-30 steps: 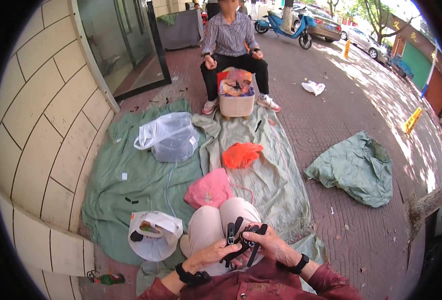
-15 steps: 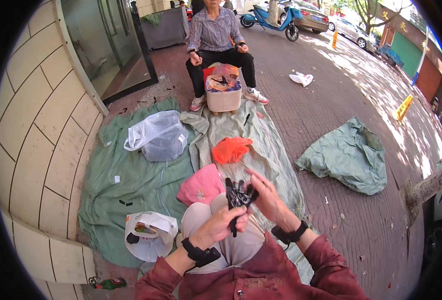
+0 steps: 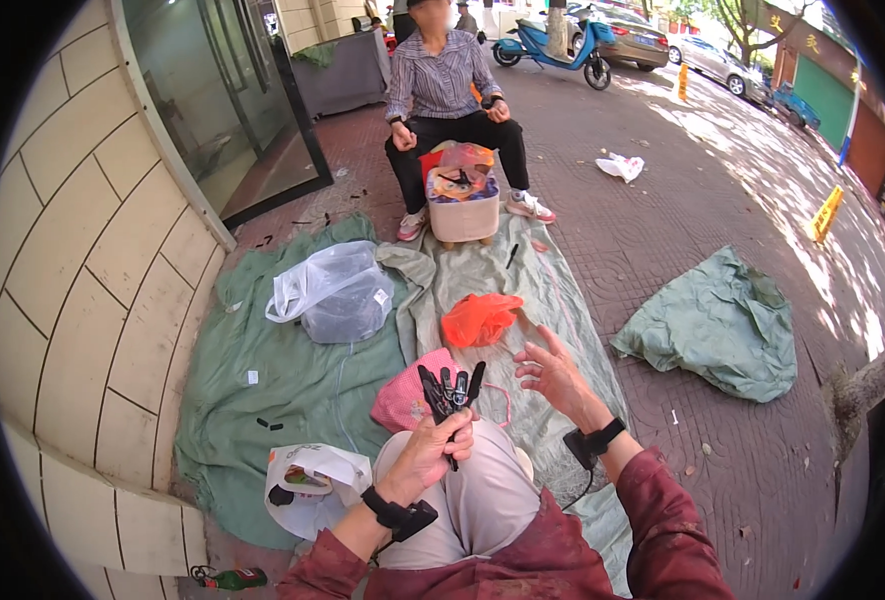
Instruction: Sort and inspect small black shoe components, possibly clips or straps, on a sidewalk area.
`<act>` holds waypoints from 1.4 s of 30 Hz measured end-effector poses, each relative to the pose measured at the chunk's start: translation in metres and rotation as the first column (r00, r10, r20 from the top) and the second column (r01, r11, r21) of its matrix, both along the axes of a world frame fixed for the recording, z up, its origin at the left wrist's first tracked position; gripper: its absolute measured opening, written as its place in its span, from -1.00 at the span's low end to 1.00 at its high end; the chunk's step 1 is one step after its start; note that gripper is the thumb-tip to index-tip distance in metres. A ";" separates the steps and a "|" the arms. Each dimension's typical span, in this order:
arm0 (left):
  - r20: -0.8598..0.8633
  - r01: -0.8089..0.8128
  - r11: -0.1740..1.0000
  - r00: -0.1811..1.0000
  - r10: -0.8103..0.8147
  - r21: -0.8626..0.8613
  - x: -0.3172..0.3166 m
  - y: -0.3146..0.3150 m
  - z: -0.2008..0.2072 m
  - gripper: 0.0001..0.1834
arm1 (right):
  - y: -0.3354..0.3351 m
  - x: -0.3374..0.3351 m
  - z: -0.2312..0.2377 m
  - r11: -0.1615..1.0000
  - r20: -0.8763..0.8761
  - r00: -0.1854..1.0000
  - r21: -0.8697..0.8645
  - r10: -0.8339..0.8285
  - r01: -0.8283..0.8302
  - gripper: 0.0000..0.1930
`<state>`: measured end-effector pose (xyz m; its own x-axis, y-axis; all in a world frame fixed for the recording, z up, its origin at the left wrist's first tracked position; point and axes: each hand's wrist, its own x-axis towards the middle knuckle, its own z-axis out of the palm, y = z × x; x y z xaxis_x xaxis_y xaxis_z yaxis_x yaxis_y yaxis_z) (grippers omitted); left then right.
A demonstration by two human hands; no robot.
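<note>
My left hand (image 3: 431,452) is closed around a fanned bunch of slim black clips (image 3: 449,388), held upright above my lap. They look like hair clips, and small shiny metal parts show among them. My right hand (image 3: 563,378) is lifted to the right of the bunch with its fingers apart and nothing seen in them. A pink checked cloth bag (image 3: 411,392) lies just beyond the clips. Farther on is a crumpled orange-red plastic bag (image 3: 481,319), ahead of my right hand and apart from it.
Green sheets (image 3: 263,390) cover the ground, bearing a clear plastic bag (image 3: 348,295) and a white bag (image 3: 313,480). Across from me a person (image 3: 448,85) sits behind a pale box stool (image 3: 465,217). A green sack (image 3: 718,330) lies right; a tiled wall (image 3: 93,280) stands left.
My right hand has moved away from the black clips, to the right, and its fingers have spread. The left hand keeps the bunch and has shifted slightly left. The whole view has tilted a little.
</note>
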<state>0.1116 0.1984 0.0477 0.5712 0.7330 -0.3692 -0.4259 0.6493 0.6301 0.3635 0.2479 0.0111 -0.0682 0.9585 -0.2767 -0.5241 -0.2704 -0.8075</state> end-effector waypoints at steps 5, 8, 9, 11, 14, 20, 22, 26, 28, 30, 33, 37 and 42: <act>-0.056 -0.023 0.999 0.998 0.025 0.031 -0.001 0.000 -0.007 -0.81 | -0.001 0.001 -0.011 1.000 -0.007 1.000 -0.019 0.018 -0.018 -0.14; -0.044 -0.016 1.000 0.999 0.016 0.002 -0.003 -0.002 -0.011 -0.81 | 0.002 0.004 -0.010 1.000 0.018 0.999 -0.009 0.030 -0.030 -0.14; -0.043 -0.011 1.000 0.999 0.010 -0.008 -0.003 -0.002 -0.013 -0.81 | 0.001 0.004 -0.012 1.000 0.020 1.000 -0.007 0.023 -0.023 -0.15; -0.027 -0.017 1.000 1.000 0.017 0.008 -0.004 0.003 -0.016 -0.81 | 0.000 0.004 -0.016 1.000 0.017 1.000 -0.025 0.016 -0.015 -0.17; -0.004 -0.034 0.999 0.999 0.034 -0.025 -0.006 0.002 -0.018 -0.81 | -0.011 -0.003 -0.009 0.998 0.091 0.994 -0.012 0.058 -0.057 -0.49; -0.017 -0.074 0.996 0.997 0.075 0.045 -0.007 0.001 -0.017 -0.80 | -0.054 -0.038 -0.005 0.942 0.100 0.937 -0.041 0.334 -0.332 -0.63; -0.075 -0.080 0.991 0.993 0.088 0.106 -0.004 -0.001 -0.017 -0.82 | -0.068 -0.049 0.008 0.927 0.295 0.890 0.028 0.349 -0.373 -0.59; -0.389 -0.019 0.953 0.910 0.141 0.301 0.006 -0.015 -0.013 -0.81 | -0.086 -0.062 0.026 0.925 0.420 0.863 0.122 0.282 -0.361 -0.43; -0.477 0.018 0.924 0.860 0.181 0.382 0.018 -0.020 -0.011 -0.79 | -0.093 -0.068 0.029 0.911 0.467 0.832 0.121 0.298 -0.394 -0.43; -0.611 0.176 0.798 0.741 0.278 0.576 0.020 -0.024 -0.015 -0.80 | -0.097 -0.074 0.042 0.895 0.427 0.823 0.064 0.375 -0.441 -0.44; -0.554 0.267 0.522 0.641 0.531 0.810 0.026 -0.030 -0.023 -0.76 | -0.102 -0.088 0.028 0.912 0.657 0.746 0.233 0.107 -0.337 -0.47; -0.675 0.372 0.580 0.552 0.490 0.725 0.038 -0.038 -0.015 -0.63 | -0.111 -0.094 0.033 0.981 0.316 0.944 0.125 0.100 -0.146 -0.57; -0.677 0.375 0.603 0.611 0.410 0.704 0.036 -0.048 -0.025 -0.63 | -0.112 -0.091 0.022 0.989 0.299 0.949 0.078 0.099 -0.127 -0.66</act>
<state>0.1475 0.1505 0.0226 0.3664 0.9291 0.0499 0.4226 -0.2140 0.8807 0.2726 0.1356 0.0335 -0.1070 0.9720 -0.2091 -0.2308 -0.2289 -0.9457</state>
